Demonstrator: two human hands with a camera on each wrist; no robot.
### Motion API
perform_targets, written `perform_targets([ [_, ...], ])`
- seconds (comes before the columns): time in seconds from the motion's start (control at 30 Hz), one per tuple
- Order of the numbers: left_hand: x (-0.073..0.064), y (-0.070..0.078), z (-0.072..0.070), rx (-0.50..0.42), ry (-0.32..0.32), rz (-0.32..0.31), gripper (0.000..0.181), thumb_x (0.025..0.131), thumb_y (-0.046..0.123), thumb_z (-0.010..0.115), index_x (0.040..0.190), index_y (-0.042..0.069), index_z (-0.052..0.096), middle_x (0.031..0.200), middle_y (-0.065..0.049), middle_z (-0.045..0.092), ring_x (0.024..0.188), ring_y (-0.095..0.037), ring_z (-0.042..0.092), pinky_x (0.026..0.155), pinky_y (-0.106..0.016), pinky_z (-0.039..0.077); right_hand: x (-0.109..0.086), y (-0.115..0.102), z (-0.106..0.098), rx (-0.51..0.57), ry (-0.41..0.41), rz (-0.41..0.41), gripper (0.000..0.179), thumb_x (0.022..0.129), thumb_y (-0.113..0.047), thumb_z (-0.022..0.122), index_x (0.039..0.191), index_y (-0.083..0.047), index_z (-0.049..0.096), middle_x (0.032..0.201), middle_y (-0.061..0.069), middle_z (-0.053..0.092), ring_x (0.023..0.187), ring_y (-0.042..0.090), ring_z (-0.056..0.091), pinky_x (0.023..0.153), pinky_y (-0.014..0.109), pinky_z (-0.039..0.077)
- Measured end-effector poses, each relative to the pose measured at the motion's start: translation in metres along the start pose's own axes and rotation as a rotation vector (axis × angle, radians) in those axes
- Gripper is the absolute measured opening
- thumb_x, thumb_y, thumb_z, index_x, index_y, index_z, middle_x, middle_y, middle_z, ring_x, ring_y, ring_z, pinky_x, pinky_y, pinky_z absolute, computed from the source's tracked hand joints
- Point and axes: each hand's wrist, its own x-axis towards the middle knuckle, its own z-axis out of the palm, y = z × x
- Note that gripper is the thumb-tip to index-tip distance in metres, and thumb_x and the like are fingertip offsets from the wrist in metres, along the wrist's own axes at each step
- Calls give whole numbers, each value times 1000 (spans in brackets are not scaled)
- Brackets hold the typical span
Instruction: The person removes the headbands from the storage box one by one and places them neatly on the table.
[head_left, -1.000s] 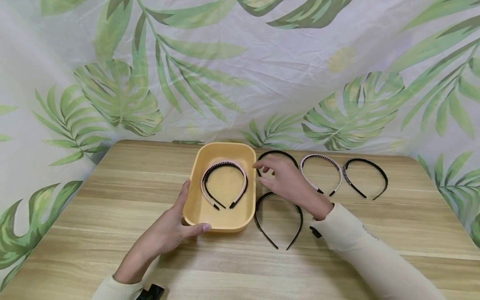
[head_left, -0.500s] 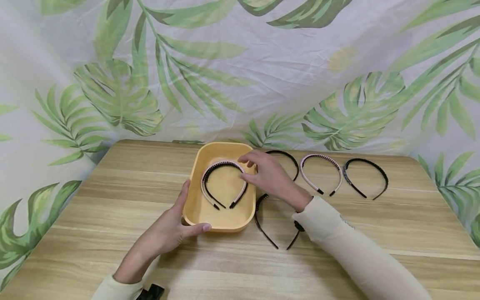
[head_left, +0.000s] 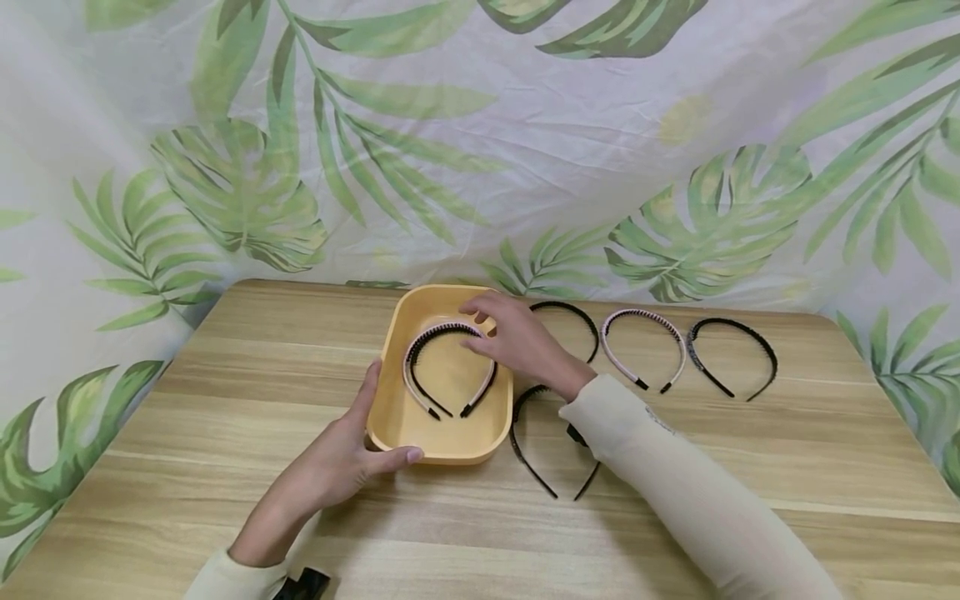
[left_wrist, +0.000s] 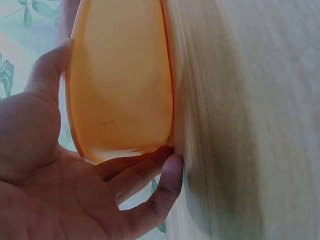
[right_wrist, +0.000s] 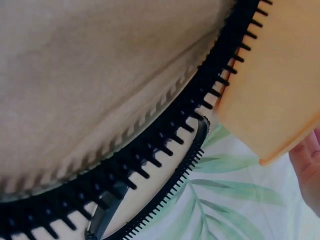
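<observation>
My left hand (head_left: 330,467) grips a yellow plastic box (head_left: 381,375) at its near left corner. Its thumb lies over the front rim, and in the left wrist view its fingers (left_wrist: 145,172) curl against the wall close to the tabletop. Inside the box lie a pink headband (head_left: 407,387) and a black headband (head_left: 429,392), overlapping. Reaching over the right rim, my right hand (head_left: 517,333) has thumb and fingers apart above the headbands' upper right curve, with nothing seen between them. A toothed black headband (right_wrist: 165,135) fills much of the right wrist view.
Right of the box on the wooden table (head_left: 225,400) lie a black headband (head_left: 585,312), a pink-and-black one (head_left: 681,358) and a dark glittery one (head_left: 772,358). Another black headband (head_left: 528,471) is nearer, partly under my right arm. A leaf-print cloth (head_left: 562,150) hangs behind.
My right hand has moved left, from outside the box's right rim to over its inside. My left hand, the box and the headbands have stayed in place.
</observation>
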Motion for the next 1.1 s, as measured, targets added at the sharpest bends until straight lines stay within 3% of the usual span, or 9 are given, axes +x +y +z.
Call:
perform_targets([
  [0.37,0,-2,0,0,1,4,129,90,46,82,167,23,-19,167,-33,27,139,-40,53,114,-59,40,20,7,11,-52,-73,-1,37,98,-6,73,134,-1,68,134,14,70,116,28,68,98,40,56],
  [0.67,1,0,0,-3,-1,5,129,90,45,82,167,21,-19,167,-33,28,135,-35,57,112,-55,43,34,10,12,-11,-98,38,37,99,3,66,135,1,67,135,15,71,122,30,66,107,42,52],
  [1.1,1,0,0,-8,-2,0,130,90,45,82,167,22,-19,166,-34,29,134,-35,58,111,-54,43,46,16,16,-43,-145,74,37,100,-1,66,137,-3,67,135,12,71,121,28,66,105,40,53],
])
